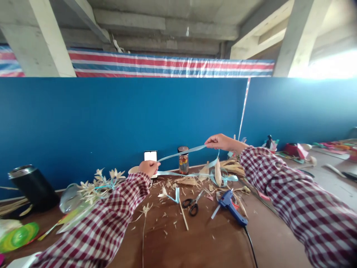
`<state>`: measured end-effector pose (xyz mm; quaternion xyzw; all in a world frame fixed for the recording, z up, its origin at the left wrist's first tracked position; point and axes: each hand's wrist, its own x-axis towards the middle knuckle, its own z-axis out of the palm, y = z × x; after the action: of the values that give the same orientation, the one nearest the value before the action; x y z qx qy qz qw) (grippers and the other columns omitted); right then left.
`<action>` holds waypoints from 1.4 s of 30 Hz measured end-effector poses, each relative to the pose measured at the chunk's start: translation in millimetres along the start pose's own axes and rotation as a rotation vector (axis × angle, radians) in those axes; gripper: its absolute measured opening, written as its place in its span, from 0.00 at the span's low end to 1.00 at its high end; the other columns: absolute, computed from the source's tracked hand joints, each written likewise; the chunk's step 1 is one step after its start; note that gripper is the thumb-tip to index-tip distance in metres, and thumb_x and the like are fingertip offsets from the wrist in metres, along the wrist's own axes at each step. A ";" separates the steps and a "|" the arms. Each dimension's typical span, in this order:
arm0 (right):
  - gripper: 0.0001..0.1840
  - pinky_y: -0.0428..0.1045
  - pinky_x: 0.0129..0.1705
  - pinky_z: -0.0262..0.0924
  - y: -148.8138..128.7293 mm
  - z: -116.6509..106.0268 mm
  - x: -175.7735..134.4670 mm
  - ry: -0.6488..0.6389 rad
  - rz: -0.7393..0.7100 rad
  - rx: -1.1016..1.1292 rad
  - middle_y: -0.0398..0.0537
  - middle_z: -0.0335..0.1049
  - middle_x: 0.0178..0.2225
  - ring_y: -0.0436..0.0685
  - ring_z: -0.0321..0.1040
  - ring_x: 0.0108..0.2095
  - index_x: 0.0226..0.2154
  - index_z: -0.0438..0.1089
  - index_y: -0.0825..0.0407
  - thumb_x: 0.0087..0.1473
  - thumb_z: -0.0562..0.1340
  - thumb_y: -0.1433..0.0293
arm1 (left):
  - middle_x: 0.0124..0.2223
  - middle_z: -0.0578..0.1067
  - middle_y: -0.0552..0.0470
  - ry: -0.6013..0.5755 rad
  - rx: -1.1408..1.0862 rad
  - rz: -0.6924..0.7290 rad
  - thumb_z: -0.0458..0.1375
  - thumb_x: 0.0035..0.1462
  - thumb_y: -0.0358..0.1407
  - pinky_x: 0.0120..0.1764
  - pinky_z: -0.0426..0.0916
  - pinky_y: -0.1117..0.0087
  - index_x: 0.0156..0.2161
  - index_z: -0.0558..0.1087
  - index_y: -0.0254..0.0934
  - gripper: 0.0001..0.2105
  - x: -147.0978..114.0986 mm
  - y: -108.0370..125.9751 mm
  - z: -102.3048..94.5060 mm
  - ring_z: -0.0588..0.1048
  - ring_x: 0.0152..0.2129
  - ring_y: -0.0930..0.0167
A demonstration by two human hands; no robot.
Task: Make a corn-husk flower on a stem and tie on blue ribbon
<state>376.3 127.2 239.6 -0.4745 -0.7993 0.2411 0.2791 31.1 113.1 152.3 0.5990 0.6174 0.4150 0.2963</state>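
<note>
A light blue ribbon [182, 153] is stretched between my two hands above the back of the brown table. My left hand [148, 168] pinches its left end, beside a phone with a white screen [151, 156]. Higher and to the right, my right hand [219, 142] grips the other part of the ribbon between thumb and fingers. More ribbon trails down to a loose coil near dried husks [218, 174]. Below lie a small pale flower with a blue-wrapped stem [164, 192], black-handled scissors [193, 203] and a blue glue gun [231, 207].
A jar with a dark lid [183, 160] stands by the blue partition [125, 111]. At left are a bunch of pale flowers [103, 182], a clear vessel [69, 198] and a black flask [33, 188]. Husk scraps, a thin stick [183, 214] and a long-stemmed flower [145, 210] lie across the table.
</note>
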 end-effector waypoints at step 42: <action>0.15 0.49 0.28 0.61 -30.5 161.3 -6.7 -0.178 0.012 0.559 0.46 0.67 0.27 0.50 0.63 0.24 0.32 0.68 0.51 0.51 0.56 0.57 | 0.46 0.73 0.48 -0.310 -1.046 -0.007 0.62 0.47 0.33 0.26 0.67 0.83 0.37 0.75 0.35 0.09 -58.1 18.2 -17.5 0.71 0.35 0.76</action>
<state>251.0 88.5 140.6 -0.3609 -0.7205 0.4941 0.3262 31.2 52.0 168.8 0.4238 0.2798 0.5726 0.6436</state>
